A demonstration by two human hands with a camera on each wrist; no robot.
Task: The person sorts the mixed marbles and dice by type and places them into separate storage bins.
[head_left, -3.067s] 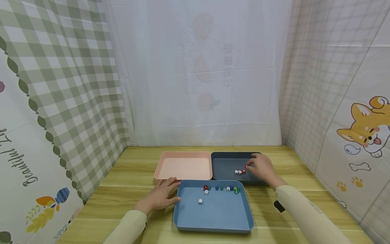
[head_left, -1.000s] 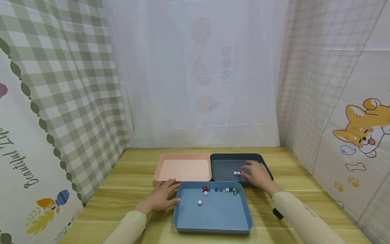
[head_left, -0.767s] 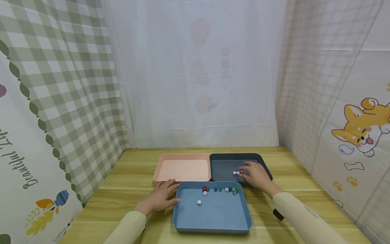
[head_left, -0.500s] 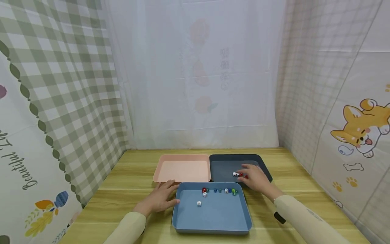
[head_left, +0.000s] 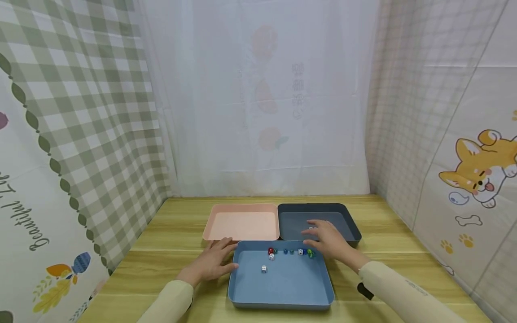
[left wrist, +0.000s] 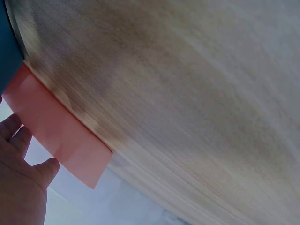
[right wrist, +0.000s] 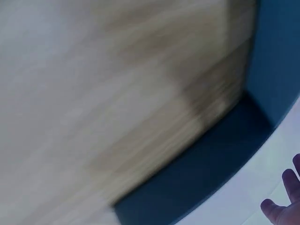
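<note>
My right hand [head_left: 329, 240] hovers over the gap between the dark tray [head_left: 343, 220] and the blue tray [head_left: 291, 289], its fingers spread and nothing seen between them. A bit of a white die [head_left: 311, 228] shows behind those fingers; other dice there are hidden. In the blue tray lie a white die [head_left: 264, 269], a red die [head_left: 270, 250], another white die [head_left: 271, 257] touching it, and several small blue and green pieces along the back. A white die [head_left: 300, 252] sits near a bright green cluster [head_left: 310, 253]. My left hand [head_left: 212, 262] touches the blue tray's left rim with extended fingers.
A pink tray [head_left: 245, 224] stands behind the blue one, side by side with the dark tray. All stand on a wooden table [head_left: 149, 278]. Cloth curtains [head_left: 262, 112] close off the back and both sides.
Over the dark tray, my right hand held a red die, lowered it beside the others and let go. It has since moved left and nearer, towards the blue tray. My left hand stayed put.
</note>
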